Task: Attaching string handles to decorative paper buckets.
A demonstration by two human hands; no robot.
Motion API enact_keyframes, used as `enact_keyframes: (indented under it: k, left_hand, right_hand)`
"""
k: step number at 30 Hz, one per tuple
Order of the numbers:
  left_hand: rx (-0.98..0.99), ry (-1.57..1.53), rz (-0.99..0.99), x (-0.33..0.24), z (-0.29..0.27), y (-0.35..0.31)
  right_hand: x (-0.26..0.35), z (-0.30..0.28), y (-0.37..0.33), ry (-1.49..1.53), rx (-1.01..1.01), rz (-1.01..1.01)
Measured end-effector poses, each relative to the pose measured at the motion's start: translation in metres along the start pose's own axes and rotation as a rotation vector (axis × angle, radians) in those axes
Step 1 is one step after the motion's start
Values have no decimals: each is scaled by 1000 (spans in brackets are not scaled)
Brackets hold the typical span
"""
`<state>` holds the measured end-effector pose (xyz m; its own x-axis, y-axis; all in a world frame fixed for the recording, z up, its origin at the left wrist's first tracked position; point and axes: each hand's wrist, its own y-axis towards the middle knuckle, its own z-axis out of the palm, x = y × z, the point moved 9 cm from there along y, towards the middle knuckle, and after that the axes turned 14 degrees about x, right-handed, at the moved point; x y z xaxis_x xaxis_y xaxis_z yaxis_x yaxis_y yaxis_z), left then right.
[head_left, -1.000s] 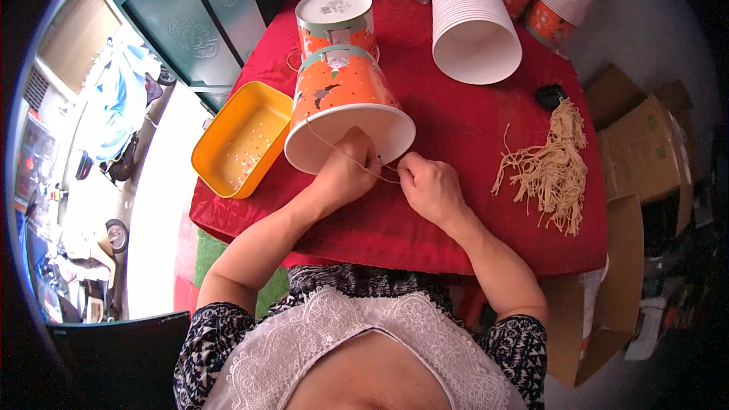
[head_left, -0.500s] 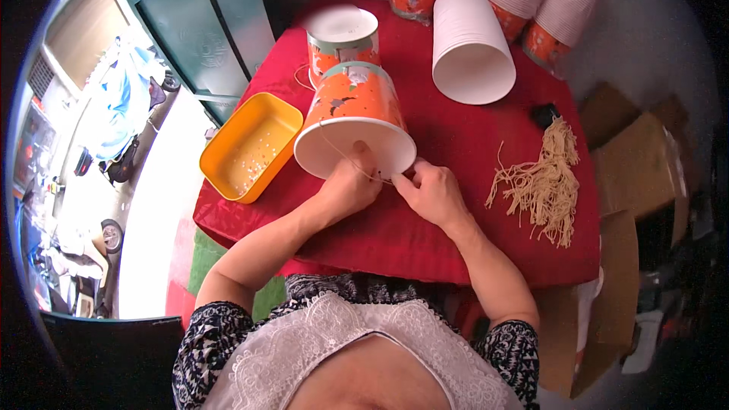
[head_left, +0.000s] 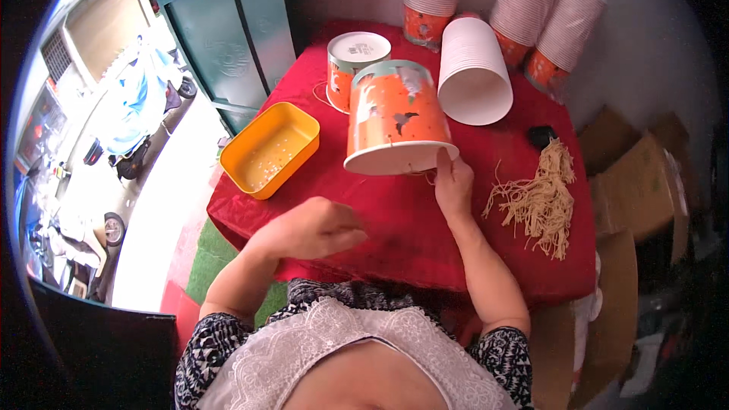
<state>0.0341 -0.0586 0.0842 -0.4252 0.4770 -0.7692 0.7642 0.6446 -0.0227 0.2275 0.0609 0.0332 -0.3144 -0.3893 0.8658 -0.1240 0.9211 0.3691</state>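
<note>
Fingers [head_left: 443, 163] of the right hand [head_left: 454, 191], seen from the head camera, are clamped on the rim of an orange bucket [head_left: 399, 118], at the right end of its white lip. The bucket is over the middle of the table [head_left: 486, 269], tilted so that its mouth faces near and its green-edged narrow end points far; whether it touches the cloth cannot be told. A bit of thin cord [head_left: 430, 178] shows under the rim, just beside the right hand.

The left hand [head_left: 313, 228] is well apart from the bucket, at the near left over the red cloth, pointing right. It is blurred, so whether its fingers are together or apart cannot be told; nothing shows in its grasp.

A second bucket [head_left: 361, 48] stands bottom up just beyond the first, to its far left. A yellow tray [head_left: 292, 171] holding small pale bits sits at the left. A white stack of nested buckets [head_left: 474, 93] lies at the far right, open end near, with wrapped stacks [head_left: 524, 4] upright behind it. Beige cords [head_left: 552, 197] lie in a loose bundle on the right, beside a small black thing [head_left: 541, 137].
</note>
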Motion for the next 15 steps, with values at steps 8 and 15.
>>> enact_keyframes:
  k: [8, 15]
  left_hand:
    - [-543, -354, -164, 52, -75, -13]
    - [-484, -464, 95, 0, -80, 56]
  right_hand:
    - [41, -24, -7, -152, -157, -343]
    - [63, -34, -10, -234, -133, -413]
